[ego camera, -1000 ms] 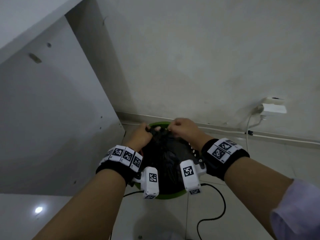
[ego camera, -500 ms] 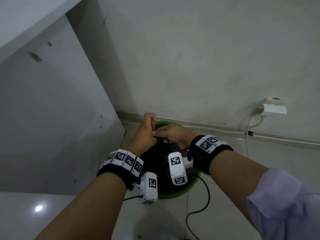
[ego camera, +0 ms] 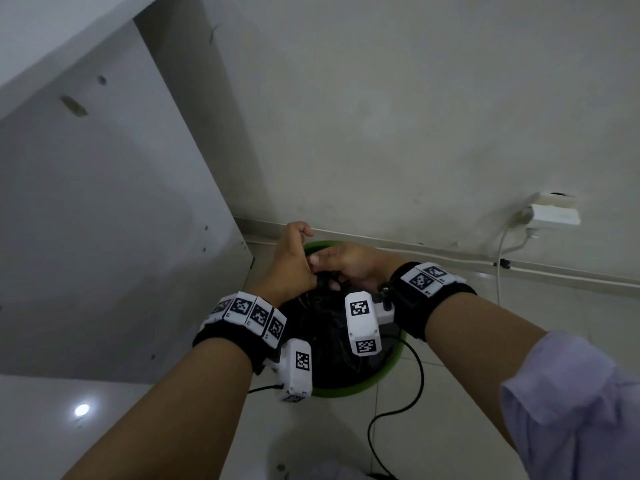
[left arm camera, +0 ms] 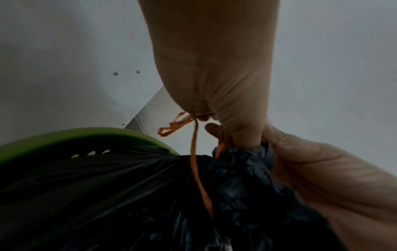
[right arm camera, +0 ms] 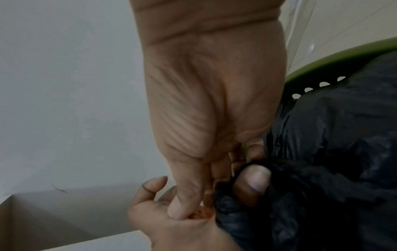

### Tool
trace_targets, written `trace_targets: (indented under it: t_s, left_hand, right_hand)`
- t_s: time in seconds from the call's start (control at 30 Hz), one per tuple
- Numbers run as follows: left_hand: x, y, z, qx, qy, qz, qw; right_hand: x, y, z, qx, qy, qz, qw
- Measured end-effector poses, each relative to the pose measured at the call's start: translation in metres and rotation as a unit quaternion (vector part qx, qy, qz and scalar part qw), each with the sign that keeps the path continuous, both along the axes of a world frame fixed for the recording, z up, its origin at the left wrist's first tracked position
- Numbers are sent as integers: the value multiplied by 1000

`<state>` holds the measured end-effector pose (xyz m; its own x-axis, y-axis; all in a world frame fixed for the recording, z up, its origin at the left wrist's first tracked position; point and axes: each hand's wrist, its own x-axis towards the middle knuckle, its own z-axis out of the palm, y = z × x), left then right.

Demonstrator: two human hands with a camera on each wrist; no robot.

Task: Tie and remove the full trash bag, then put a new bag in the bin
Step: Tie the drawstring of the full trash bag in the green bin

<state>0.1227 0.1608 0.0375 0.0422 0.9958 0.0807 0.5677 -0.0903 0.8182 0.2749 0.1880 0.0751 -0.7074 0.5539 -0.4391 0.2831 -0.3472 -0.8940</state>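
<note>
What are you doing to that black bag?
A person is tying up the black trash bag, which sits in the green bin on the floor. The left hand pinches the orange drawstring and the right hand grips the bunched neck. The bag is not out yet.

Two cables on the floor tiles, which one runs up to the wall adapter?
The white cable, right of the bin, climbs the wall to the white adapter. The black cable only loops across the tiles in front of the bin.
</note>
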Motion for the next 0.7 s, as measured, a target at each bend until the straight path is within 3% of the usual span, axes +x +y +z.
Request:
trace_targets:
  t_s: [0.23, 0.43, 0.53, 0.6, 0.7]
  left_hand:
    - [1, -9, 8, 13, 11, 5, 1000]
    - [-6, -15, 4, 71, 7, 61, 996]
    - [-6, -20, 11, 34, -11, 53, 998]
    - [0, -26, 15, 23, -69, 44, 996]
    - [6, -30, 19, -38, -131, 87, 987]
  right_hand:
    - [-5, -6, -1, -40, -15, 12, 999]
    - [2, -4, -17, -142, 43, -173, 974]
    - [9, -2, -21, -207, 63, -282, 935]
    - [9, 0, -21, -239, 94, -336, 906]
    - [15, 1, -31, -248, 124, -359, 891]
